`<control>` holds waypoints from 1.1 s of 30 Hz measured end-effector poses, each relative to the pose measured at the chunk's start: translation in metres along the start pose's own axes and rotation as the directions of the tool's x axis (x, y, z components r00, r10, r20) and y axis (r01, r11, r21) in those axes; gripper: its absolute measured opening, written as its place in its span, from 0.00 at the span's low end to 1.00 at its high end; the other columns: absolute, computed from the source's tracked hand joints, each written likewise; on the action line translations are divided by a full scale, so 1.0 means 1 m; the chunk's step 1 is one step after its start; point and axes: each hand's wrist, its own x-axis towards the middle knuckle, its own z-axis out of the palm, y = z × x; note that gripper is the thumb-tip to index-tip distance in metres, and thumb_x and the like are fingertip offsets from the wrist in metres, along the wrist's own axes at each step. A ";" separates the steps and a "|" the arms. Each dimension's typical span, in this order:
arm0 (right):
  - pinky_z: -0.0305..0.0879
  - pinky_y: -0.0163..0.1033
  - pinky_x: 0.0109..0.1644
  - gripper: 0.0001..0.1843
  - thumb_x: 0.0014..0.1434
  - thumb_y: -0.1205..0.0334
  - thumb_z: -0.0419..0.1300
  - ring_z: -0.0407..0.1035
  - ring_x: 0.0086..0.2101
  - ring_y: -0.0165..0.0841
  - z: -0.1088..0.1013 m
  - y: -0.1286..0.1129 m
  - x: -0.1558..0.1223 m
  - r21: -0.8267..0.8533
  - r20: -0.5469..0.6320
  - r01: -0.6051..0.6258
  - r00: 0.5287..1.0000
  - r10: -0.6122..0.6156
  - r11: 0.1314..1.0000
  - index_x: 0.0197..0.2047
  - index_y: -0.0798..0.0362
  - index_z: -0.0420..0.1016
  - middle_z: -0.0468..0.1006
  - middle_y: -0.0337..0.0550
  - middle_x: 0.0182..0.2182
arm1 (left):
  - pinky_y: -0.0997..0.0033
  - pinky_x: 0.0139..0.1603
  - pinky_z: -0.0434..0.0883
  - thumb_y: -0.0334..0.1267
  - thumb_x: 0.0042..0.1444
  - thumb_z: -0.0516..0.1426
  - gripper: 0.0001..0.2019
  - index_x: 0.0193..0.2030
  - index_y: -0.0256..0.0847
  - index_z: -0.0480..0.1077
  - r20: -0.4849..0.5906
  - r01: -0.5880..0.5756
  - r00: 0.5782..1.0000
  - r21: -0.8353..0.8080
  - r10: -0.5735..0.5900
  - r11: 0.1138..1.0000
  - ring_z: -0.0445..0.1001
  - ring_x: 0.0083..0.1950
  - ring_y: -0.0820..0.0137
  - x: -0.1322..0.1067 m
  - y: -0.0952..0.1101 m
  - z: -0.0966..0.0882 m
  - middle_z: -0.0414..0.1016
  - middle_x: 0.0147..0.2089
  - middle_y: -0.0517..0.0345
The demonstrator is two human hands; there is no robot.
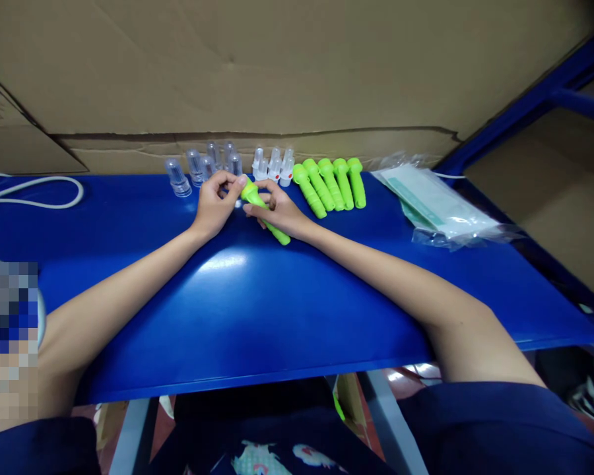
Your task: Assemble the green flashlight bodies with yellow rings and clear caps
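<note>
The left arm (129, 290) and right arm (381, 267) reach inward, meeting at the far middle. The left hand (216, 203) pinches, thumb against forefinger; the right hand (280, 214) seems curled in a grip, though partly hidden.

Illumination moderate. White glare marks the blue tabletop (287, 323) left of centre, indicating overhead light. Upper-right corner darkens; lower centre, beneath the tabletop, lies in shadow. Wide-angle stretching evident toward both sides. Pixelated block (8, 343) at lower left. Fine detail soft.
</note>
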 end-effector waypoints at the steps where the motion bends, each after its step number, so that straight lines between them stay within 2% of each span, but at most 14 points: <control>1: 0.59 0.31 0.22 0.35 0.53 0.43 0.75 0.63 0.18 0.24 -0.001 0.001 0.001 0.000 0.001 0.000 1.000 0.000 1.000 0.50 0.48 0.58 0.77 0.29 0.28 | 0.73 0.32 0.63 0.63 0.60 0.62 0.24 0.32 0.40 0.75 -0.001 -0.009 1.000 0.002 0.009 1.000 0.68 0.32 0.74 0.000 0.000 0.000 0.73 0.31 0.58; 5: 0.62 0.32 0.25 0.28 0.59 0.42 0.70 0.66 0.21 0.25 -0.007 -0.002 0.002 0.046 0.064 -0.011 0.998 0.008 0.999 0.45 0.50 0.60 0.81 0.37 0.31 | 0.72 0.36 0.67 0.68 0.61 0.58 0.28 0.37 0.41 0.79 -0.001 -0.067 0.998 0.037 0.067 0.997 0.73 0.38 0.71 0.001 -0.001 0.000 0.75 0.36 0.55; 8: 0.64 0.33 0.29 0.17 0.68 0.47 0.59 0.68 0.23 0.27 -0.012 -0.009 0.001 0.077 0.138 -0.039 0.990 0.028 0.996 0.44 0.54 0.67 0.82 0.46 0.36 | 0.71 0.41 0.71 0.69 0.61 0.56 0.30 0.40 0.42 0.80 0.000 -0.083 0.997 0.046 0.083 0.995 0.75 0.42 0.70 0.000 -0.001 0.001 0.76 0.40 0.53; 10: 0.65 0.34 0.30 0.16 0.71 0.52 0.52 0.67 0.24 0.29 -0.013 -0.011 0.001 0.074 0.171 -0.062 0.984 0.048 0.995 0.46 0.57 0.70 0.82 0.48 0.36 | 0.70 0.45 0.73 0.70 0.61 0.56 0.30 0.40 0.42 0.80 0.008 -0.079 0.997 0.040 0.079 0.996 0.76 0.43 0.70 0.000 -0.001 0.001 0.76 0.41 0.53; 12: 0.65 0.34 0.30 0.18 0.72 0.52 0.50 0.66 0.23 0.30 -0.013 -0.012 0.000 0.057 0.176 -0.076 0.982 0.065 0.995 0.46 0.57 0.72 0.82 0.48 0.35 | 0.69 0.48 0.74 0.69 0.62 0.56 0.30 0.40 0.42 0.80 0.019 -0.073 0.997 0.031 0.072 0.997 0.76 0.44 0.69 -0.001 0.000 0.002 0.77 0.42 0.53; 18: 0.62 0.37 0.29 0.23 0.70 0.41 0.52 0.61 0.21 0.31 -0.008 -0.014 -0.001 0.020 0.088 -0.108 0.991 0.106 0.994 0.40 0.53 0.73 0.77 0.45 0.28 | 0.70 0.47 0.74 0.67 0.62 0.57 0.27 0.39 0.42 0.77 0.061 -0.030 0.998 0.024 0.028 0.999 0.76 0.45 0.68 -0.001 0.001 0.000 0.76 0.43 0.53; 23: 0.59 0.37 0.27 0.20 0.73 0.45 0.51 0.58 0.20 0.30 -0.005 -0.017 -0.002 0.029 0.034 -0.136 0.990 0.135 0.990 0.38 0.52 0.71 0.74 0.41 0.24 | 0.72 0.40 0.73 0.68 0.58 0.62 0.27 0.44 0.44 0.73 0.110 0.054 0.993 -0.081 -0.045 0.995 0.78 0.40 0.71 -0.001 -0.004 0.002 0.76 0.42 0.55; 25: 0.59 0.37 0.27 0.19 0.74 0.48 0.50 0.58 0.20 0.30 -0.004 -0.018 -0.002 0.036 0.010 -0.143 0.990 0.143 0.989 0.38 0.51 0.70 0.74 0.40 0.24 | 0.72 0.37 0.72 0.66 0.56 0.64 0.27 0.46 0.45 0.71 0.078 0.059 0.996 -0.094 -0.052 0.994 0.78 0.38 0.72 -0.001 -0.005 0.003 0.76 0.40 0.57; 28: 0.58 0.37 0.26 0.19 0.75 0.49 0.49 0.59 0.19 0.30 -0.003 -0.019 -0.003 0.051 -0.016 -0.141 0.990 0.142 0.989 0.37 0.52 0.70 0.74 0.40 0.23 | 0.73 0.35 0.70 0.61 0.58 0.65 0.23 0.42 0.44 0.68 0.024 0.022 0.999 -0.046 -0.021 0.999 0.78 0.36 0.74 -0.002 -0.001 0.003 0.77 0.38 0.59; 33: 0.58 0.36 0.27 0.19 0.76 0.53 0.47 0.59 0.19 0.30 -0.003 -0.019 -0.003 0.063 -0.033 -0.129 0.991 0.131 0.990 0.38 0.53 0.71 0.74 0.40 0.22 | 0.72 0.34 0.68 0.46 0.63 0.64 0.10 0.40 0.42 0.73 0.020 -0.033 0.999 0.044 0.032 0.998 0.78 0.37 0.74 -0.004 0.009 0.001 0.80 0.38 0.58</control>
